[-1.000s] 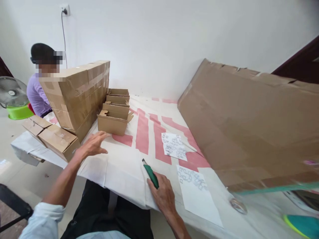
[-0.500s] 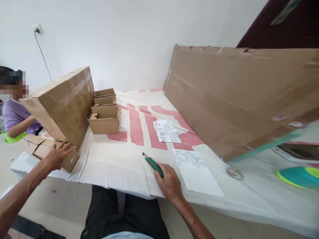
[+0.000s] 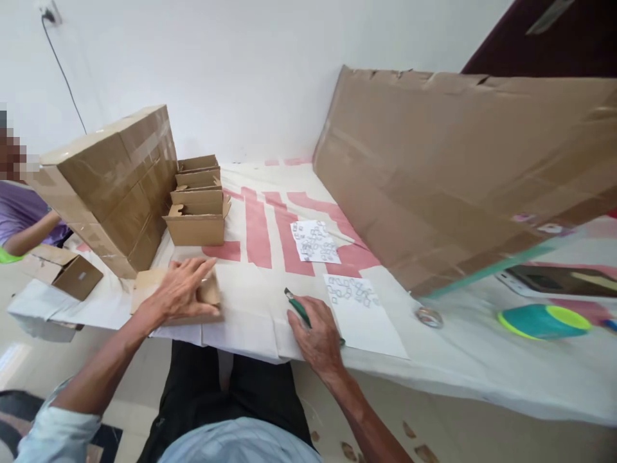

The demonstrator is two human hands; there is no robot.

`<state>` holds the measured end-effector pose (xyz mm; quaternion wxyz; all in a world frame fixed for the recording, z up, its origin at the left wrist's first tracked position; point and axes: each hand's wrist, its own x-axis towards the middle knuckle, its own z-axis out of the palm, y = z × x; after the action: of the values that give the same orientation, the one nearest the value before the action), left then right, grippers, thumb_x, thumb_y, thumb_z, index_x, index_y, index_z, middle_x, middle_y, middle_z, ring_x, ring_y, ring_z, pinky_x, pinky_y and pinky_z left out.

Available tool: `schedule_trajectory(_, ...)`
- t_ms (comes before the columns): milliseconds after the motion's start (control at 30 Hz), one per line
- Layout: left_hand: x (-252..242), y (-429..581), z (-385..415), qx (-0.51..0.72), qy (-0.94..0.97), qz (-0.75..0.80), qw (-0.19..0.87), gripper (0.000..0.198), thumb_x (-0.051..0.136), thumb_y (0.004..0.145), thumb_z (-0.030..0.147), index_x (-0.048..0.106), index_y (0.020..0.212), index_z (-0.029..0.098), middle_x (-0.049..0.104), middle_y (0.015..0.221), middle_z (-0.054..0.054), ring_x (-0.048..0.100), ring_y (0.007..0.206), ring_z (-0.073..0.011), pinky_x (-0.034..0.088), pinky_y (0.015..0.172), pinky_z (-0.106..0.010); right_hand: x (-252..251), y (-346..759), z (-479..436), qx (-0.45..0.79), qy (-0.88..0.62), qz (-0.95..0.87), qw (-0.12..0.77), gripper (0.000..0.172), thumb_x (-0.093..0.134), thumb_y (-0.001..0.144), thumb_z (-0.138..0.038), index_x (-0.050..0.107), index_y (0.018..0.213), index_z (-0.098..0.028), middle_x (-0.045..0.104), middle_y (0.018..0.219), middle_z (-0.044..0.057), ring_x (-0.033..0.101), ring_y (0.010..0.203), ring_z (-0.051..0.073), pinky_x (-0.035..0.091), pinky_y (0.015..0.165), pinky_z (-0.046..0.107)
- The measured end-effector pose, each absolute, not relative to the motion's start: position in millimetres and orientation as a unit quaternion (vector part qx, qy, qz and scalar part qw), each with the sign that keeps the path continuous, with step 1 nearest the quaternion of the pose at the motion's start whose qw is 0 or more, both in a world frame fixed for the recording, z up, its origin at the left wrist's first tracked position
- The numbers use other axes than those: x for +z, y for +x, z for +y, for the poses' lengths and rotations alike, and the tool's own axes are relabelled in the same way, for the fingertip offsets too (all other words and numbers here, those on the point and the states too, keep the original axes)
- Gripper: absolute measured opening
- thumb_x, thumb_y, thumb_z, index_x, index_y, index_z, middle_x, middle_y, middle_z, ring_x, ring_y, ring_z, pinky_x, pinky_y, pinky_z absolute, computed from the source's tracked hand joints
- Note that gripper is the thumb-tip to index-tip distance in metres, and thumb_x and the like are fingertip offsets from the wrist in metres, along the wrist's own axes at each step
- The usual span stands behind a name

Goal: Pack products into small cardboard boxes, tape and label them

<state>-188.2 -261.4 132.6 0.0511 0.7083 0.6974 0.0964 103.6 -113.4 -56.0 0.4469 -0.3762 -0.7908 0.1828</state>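
Observation:
My left hand [image 3: 186, 289] lies over a small closed cardboard box [image 3: 147, 286] near the table's front edge, fingers across its top and thumb toward its right end. Part of the box is hidden under the hand. In my right hand [image 3: 321, 337] is a green utility knife [image 3: 299, 308], its tip pointing up and left above the white cloth. Another small cardboard box [image 3: 77, 276] sits at the table's left end. Just right of my right hand lies a white sheet with pencilled shapes [image 3: 369, 321].
Open small boxes [image 3: 195, 230] stand in a row beside a taped cardboard wall [image 3: 116, 186]. A large cardboard panel [image 3: 457, 173] leans on the right. A tape roll [image 3: 429, 317], a teal-and-yellow object [image 3: 542, 321] and a second drawn sheet [image 3: 315, 241] lie around. A person [image 3: 29, 218] sits far left.
My left hand has brought one box rightward from the left end, leaving the other behind. My right hand still holds the knife, now turned slightly. The view has shifted a little.

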Motion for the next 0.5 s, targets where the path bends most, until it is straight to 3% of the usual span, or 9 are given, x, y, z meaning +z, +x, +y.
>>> schedule_trajectory(100, 139, -180, -257, 0.26, 0.682, 0.683, 0.028, 0.083, 0.068, 0.094, 0.064, 0.039, 0.163, 0.028, 0.052, 0.162, -0.015, 0.049, 0.149, -0.0383, 0.039, 0.122, -0.055, -36, 91, -124, 0.282, -0.348, -0.774, 0.448, 0.031, 0.058, 0.099, -0.041, 0.07, 0.12, -0.022, 0.07, 0.116, 0.012, 0.07, 0.101, 0.027, 0.06, 0.092, 0.046)
schedule_trajectory(200, 141, -204, -275, 0.385, 0.599, 0.702, 0.009, 0.076, 0.064, 0.096, 0.066, 0.043, 0.16, 0.031, 0.053, 0.162, -0.011, 0.05, 0.149, -0.0346, 0.045, 0.12, -0.053, -27, 90, -132, 0.364, -0.342, -0.75, 0.433, 0.034, 0.06, 0.099, -0.046, 0.07, 0.12, -0.021, 0.07, 0.116, 0.012, 0.071, 0.095, 0.024, 0.062, 0.084, 0.041)
schedule_trajectory(267, 127, -226, -293, 0.433, 0.544, 0.716, 0.061, 0.088, 0.069, 0.089, 0.072, 0.041, 0.161, 0.03, 0.055, 0.16, -0.013, 0.052, 0.149, -0.035, 0.05, 0.114, -0.053, -24, 92, -135, 0.398, -0.344, -0.738, 0.422, 0.037, 0.06, 0.099, -0.05, 0.071, 0.119, -0.021, 0.071, 0.117, 0.012, 0.072, 0.097, 0.025, 0.062, 0.083, 0.04)
schedule_trajectory(367, 87, -247, -320, 0.476, 0.475, 0.71, 0.207, 0.122, 0.081, 0.068, 0.082, 0.032, 0.166, 0.029, 0.051, 0.164, -0.02, 0.044, 0.155, -0.0396, 0.05, 0.115, -0.054, -21, 92, -139, 0.438, -0.343, -0.726, 0.404, 0.041, 0.059, 0.099, -0.054, 0.071, 0.119, -0.021, 0.072, 0.121, 0.013, 0.072, 0.101, 0.026, 0.063, 0.085, 0.04)
schedule_trajectory(433, 57, -248, -332, 0.486, 0.443, 0.693, 0.297, 0.139, 0.089, 0.055, 0.081, 0.028, 0.169, 0.03, 0.045, 0.168, -0.021, 0.038, 0.158, -0.0427, 0.048, 0.117, -0.055, -19, 89, -140, 0.461, -0.339, -0.719, 0.394, 0.043, 0.059, 0.098, -0.056, 0.071, 0.121, -0.022, 0.072, 0.125, 0.014, 0.073, 0.103, 0.026, 0.063, 0.087, 0.04)
schedule_trajectory(500, 33, -242, -338, 0.487, 0.437, 0.667, 0.356, 0.145, 0.094, 0.05, 0.076, 0.027, 0.17, 0.031, 0.043, 0.169, -0.02, 0.037, 0.158, -0.0438, 0.046, 0.119, -0.056, -16, 85, -141, 0.484, -0.333, -0.712, 0.385, 0.045, 0.061, 0.098, -0.056, 0.071, 0.124, -0.022, 0.072, 0.128, 0.014, 0.073, 0.106, 0.027, 0.063, 0.09, 0.041)
